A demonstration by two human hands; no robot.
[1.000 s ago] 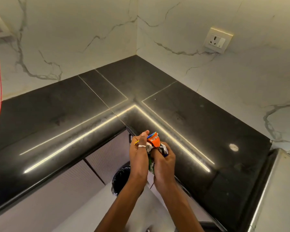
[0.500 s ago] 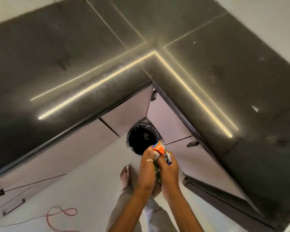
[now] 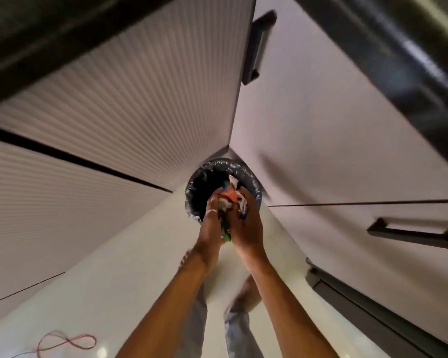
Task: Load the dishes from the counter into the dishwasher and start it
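- Plainly, this is a clearing-up step. The left hand (image 3: pixel 211 228) and the right hand (image 3: pixel 246 226) clamp a crumpled bundle of orange, white and green plastic wrappers (image 3: pixel 230 200) between them, with the fingers of both curled round it.
- The bundle seems to be over the near part of the round bin with a black plastic liner (image 3: pixel 195 187). The bin stands at 12 o'clock from the hands, in the corner where the ribbed pale cabinet front (image 3: pixel 114 112) meets the smooth pale cabinet front (image 3: pixel 321 125).
- Take the bundle on toward 12 o'clock, over the middle of the opening, before letting go. Dropped near the rim, loose pieces could slip onto the glossy pale floor (image 3: pixel 130 267).
- Open both hands together and low, so the light wrappers drop rather than flutter.
- A green end hangs at 6 o'clock below the palms and may cling, so shake it free.
- Keep pressure off the liner's edge, or it could be dragged into the bin.
- No dishes and no recognisable dishwasher are in view, so loading looks yet to be done.
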